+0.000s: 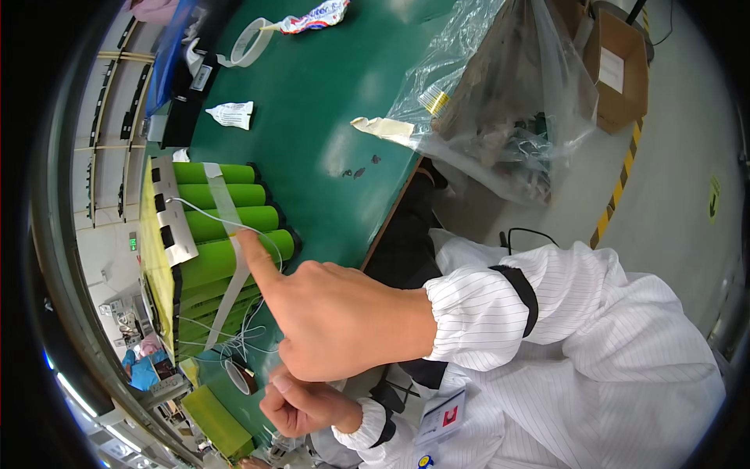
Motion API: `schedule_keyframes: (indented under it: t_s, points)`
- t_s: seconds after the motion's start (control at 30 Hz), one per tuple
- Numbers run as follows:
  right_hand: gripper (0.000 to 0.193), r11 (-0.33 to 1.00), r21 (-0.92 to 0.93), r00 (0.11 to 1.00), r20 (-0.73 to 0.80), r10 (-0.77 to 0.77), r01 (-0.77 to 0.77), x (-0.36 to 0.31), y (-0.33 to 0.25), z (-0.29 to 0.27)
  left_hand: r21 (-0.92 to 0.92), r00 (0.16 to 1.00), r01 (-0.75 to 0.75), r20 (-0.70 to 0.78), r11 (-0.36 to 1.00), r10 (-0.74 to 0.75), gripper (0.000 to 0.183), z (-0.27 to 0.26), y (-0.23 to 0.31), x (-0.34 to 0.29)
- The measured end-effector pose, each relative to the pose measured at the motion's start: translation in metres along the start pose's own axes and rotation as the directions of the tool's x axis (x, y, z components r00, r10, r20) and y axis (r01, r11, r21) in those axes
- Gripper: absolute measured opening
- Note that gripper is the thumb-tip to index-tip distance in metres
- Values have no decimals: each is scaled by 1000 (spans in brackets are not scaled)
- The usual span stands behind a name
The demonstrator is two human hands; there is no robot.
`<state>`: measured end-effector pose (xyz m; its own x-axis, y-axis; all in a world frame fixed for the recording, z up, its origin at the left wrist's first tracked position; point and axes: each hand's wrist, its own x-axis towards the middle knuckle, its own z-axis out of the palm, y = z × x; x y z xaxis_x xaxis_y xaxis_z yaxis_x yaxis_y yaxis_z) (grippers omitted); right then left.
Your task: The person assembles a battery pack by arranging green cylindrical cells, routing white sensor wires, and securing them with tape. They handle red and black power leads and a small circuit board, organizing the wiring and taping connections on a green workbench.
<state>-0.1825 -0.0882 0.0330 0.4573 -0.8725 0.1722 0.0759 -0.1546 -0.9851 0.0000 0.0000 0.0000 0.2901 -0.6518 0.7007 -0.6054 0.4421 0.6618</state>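
My right hand (351, 320) reaches across the middle with its index finger stretched out. The fingertip rests on a strip of translucent tape (225, 199) over a battery pack (211, 262) of green cylindrical cells. The other fingers are folded under, mostly hidden. A pale plate with dark slots and a yellow sheet cover the pack's far side. Thin grey wires (242, 341) run over the cells and tangle beside the pack. Below the right hand, my left hand (308, 405) is closed, its thumb against curled fingers; what it may hold is hidden.
On the green table (312, 102) lie a tape roll (250, 43), a squeezed tube (312, 17) and a white pouch (232, 115). A clear plastic bag (516, 102) hangs at the table edge near a cardboard box (617, 70). A green block (217, 422) lies lower left.
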Motion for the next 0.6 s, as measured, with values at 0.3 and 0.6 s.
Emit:
schedule_keyframes:
  t_s: [0.3, 0.6]
  points:
    - [92, 998, 53, 1000, -8, 24, -24, -14, 1, -8, 98, 1000, -3, 15, 995, 2, 16, 3, 11, -15]
    - [31, 846, 530, 889, -356, 289, -62, -172, 51, -139, 112, 999, 24, -39, 993, -20, 44, -9, 8, -33]
